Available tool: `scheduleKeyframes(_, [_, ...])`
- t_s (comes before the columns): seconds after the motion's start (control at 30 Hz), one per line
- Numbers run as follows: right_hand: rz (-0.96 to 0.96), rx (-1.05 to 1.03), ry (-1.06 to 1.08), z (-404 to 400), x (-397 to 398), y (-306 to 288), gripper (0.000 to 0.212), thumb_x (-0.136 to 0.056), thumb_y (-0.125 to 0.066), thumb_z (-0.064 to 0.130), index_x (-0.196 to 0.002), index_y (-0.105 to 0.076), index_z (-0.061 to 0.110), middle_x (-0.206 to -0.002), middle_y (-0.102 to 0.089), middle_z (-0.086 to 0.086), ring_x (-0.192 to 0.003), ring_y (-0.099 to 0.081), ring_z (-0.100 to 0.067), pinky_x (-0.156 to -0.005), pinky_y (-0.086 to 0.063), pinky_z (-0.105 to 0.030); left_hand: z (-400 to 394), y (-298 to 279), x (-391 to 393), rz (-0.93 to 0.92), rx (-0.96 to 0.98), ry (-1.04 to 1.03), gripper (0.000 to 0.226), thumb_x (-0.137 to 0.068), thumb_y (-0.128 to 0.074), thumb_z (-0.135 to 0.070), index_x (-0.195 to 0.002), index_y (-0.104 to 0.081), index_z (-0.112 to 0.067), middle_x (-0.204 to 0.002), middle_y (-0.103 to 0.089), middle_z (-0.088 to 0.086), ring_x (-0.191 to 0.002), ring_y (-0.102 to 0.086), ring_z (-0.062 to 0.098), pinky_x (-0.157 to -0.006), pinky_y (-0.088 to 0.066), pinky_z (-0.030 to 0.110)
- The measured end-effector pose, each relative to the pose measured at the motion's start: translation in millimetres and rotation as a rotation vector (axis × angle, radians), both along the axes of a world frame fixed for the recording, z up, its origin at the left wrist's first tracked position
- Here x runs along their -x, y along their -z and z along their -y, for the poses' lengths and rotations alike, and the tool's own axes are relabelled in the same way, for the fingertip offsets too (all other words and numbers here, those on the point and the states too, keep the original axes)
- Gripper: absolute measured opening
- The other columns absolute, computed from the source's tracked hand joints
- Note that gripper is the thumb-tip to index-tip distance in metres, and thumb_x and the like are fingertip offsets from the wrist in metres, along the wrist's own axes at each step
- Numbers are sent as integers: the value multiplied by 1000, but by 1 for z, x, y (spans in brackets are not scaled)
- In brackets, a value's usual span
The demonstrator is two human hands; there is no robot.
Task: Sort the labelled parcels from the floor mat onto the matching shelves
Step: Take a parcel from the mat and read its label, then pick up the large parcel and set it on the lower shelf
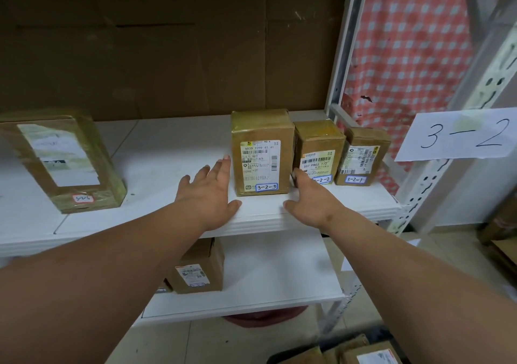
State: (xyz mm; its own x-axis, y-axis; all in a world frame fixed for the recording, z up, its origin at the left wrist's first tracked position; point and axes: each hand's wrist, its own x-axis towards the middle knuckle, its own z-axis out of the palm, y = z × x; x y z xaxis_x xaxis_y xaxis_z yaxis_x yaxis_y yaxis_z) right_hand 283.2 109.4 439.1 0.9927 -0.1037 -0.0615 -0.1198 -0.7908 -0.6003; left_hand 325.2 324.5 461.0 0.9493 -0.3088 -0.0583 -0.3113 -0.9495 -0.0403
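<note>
Parcel 3-2-3 (260, 152) stands upright on white shelf (167, 151), just left of parcel 3-2-2 (319, 151). Left hand (208, 193) at its 9 o'clock, fingers straight, gripping nothing. Right hand (310, 198) at 4 o'clock, relaxed, empty.

Three taped brown parcels — 3-2-3 (260, 152), 3-2-2 (319, 151), 3-2-1 (361, 156) — upright on shelf (167, 151).

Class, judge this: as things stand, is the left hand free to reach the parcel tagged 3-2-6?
Probably yes. The left hand lies open beside the 3-2-3 parcel, and only bare shelf separates it from the 3-2-6 parcel.
</note>
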Motion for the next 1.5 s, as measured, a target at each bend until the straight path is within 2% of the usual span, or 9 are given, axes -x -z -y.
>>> scheduleKeyframes(0.2, [-48, 109, 16, 1, 15, 3, 76, -91, -61, 34, -154, -21, 18, -153, -37, -8, -138, -38, -28, -111, -35, -40, -3, 0, 17, 17, -5, 10, 91, -97, -40, -61, -155, 19, -23, -166, 8, -2, -153, 2, 22, -122, -8, 50])
scheduleKeyframes(0.33, [-76, 240, 30, -4, 30, 3, 77, -90, -60, 46, -152, -24, 18, -150, -38, -9, -136, -37, -31, -110, -36, -46, -4, 2, 31, 0, 1, 25, 89, -97, -39, -60, -155, 17, -24, -167, 7, -3, -153, 1, 21, -123, -8, 50])
scheduleKeyframes(0.53, [-46, 400, 25, -11, 67, 1, 72, -90, -59, 52, -148, -33, 19, -150, -35, -6, -134, -37, -29, -106, -37, -43, -8, 5, 56, 0, 9, 81, 88, -97, -40, -60, -156, 13, -24, -167, 5, -4, -153, 1, 21, -122, -6, 49])
scheduleKeyframes(0.63, [-49, 441, 40, -14, 90, -2, 71, -90, -58, 53, -148, -35, 18, -151, -34, -6, -137, -35, -30, -109, -36, -43, -11, 5, 69, 18, 10, 136, 87, -96, -41, -60, -157, 10, -23, -167, 1, -3, -153, -2, 22, -121, -7, 50])
scheduleKeyframes(0.77, [-97, 464, 110, -20, 128, -1, 67, -88, -59, 54, -141, -42, 18, -148, -37, -7, -135, -36, -32, -110, -36, -46, -16, 8, 89, 22, 18, 223, 85, -96, -39, -61, -158, 5, -23, -166, -1, -3, -153, -2, 22, -122, -7, 50])
scheduleKeyframes(0.93, [-163, 483, 190, -42, 179, 11, 71, -90, -56, 57, -146, -38, 18, -150, -34, -8, -137, -33, -33, -109, -35, -47, -33, 24, 127, -33, -28, 336, 84, -97, -37, -61, -158, 7, -23, -167, 3, -3, -153, 2, 20, -123, -5, 48])
scheduleKeyframes(1.17, [-300, 432, 234, -76, 265, 52, 72, -92, -52, 59, -149, -35, 20, -152, -33, -8, -138, -33, -32, -111, -35, -46, -54, 68, 182, -83, -101, 471, 80, -96, -38, -63, -158, -4, -24, -166, -2, 0, -153, -1, 22, -122, -8, 50])
scheduleKeyframes(1.5, [-502, 394, 465, -39, 420, 82, 70, -89, -54, 61, -147, -39, 25, -150, -34, -7, -136, -33, -34, -108, -37, -51, 3, 97, 287, -150, -155, 704, 75, -95, -39, -62, -157, -13, -27, -166, -6, 1, -152, -5, 25, -121, -8, 50])
